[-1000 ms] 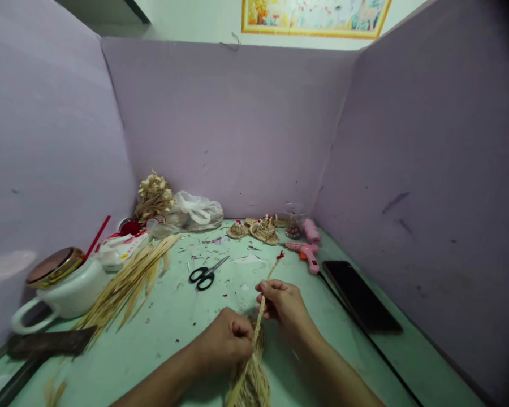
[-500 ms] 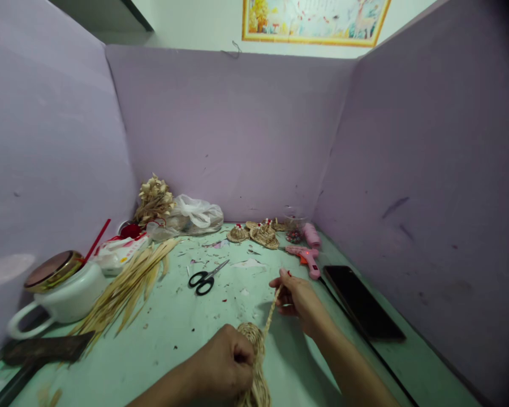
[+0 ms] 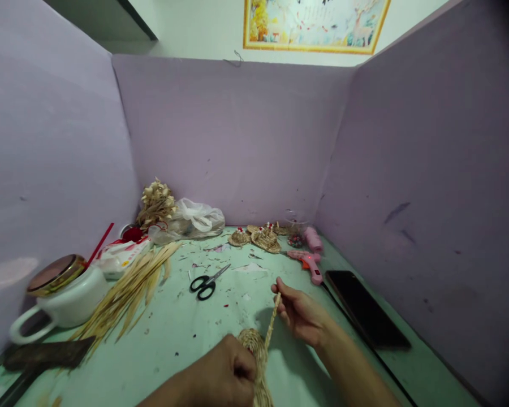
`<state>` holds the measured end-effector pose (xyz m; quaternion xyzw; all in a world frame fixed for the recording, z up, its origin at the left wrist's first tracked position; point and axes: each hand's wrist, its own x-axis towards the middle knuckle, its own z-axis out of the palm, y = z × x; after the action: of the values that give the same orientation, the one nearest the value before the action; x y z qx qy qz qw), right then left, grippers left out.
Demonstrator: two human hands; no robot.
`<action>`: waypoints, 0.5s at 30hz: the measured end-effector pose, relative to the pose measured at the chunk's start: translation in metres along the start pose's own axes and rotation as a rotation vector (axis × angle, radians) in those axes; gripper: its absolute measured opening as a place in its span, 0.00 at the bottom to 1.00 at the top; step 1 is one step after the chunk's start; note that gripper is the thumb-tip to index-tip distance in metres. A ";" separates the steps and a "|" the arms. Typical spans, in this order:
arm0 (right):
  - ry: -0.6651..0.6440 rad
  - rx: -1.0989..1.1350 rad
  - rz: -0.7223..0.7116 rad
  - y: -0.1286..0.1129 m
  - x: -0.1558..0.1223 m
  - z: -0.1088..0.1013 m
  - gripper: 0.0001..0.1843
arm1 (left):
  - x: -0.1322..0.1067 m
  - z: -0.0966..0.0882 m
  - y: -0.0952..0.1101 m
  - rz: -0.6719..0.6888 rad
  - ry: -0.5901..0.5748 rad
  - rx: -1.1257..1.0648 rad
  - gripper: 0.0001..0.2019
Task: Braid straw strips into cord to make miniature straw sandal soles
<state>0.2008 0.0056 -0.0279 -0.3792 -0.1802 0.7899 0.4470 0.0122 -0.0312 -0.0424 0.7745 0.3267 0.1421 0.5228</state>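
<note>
My left hand is closed in a fist on a coiled woven straw piece near the bottom edge of the view. From the coil a braided straw cord runs up to my right hand, which pinches the cord's free end between thumb and fingers. Both hands rest low over the pale green table. The lower part of the coil is cut off by the frame.
Black scissors lie ahead of the hands. A bundle of straw strips, a white lidded mug and a dark tool sit left. A pink glue gun, black phone and small woven pieces lie right and back. Purple partition walls enclose the table.
My right hand has slid out along the cord to its end and moved right. The left hand drew back toward me, and the straw is now wound into a flat coil.
</note>
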 end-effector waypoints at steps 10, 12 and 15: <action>0.269 -0.193 -0.301 -0.010 -0.006 -0.002 0.11 | 0.007 -0.004 -0.011 -0.068 0.008 -0.031 0.05; 0.301 -0.215 -0.353 -0.009 -0.005 -0.001 0.11 | 0.007 -0.004 -0.010 -0.064 0.002 -0.023 0.05; 0.346 -0.176 -0.393 -0.005 -0.002 0.000 0.15 | 0.005 -0.003 -0.007 -0.049 -0.021 0.024 0.07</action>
<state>0.2042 0.0068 -0.0236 -0.5037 -0.2395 0.5929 0.5809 0.0115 -0.0242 -0.0478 0.7740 0.3415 0.1172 0.5202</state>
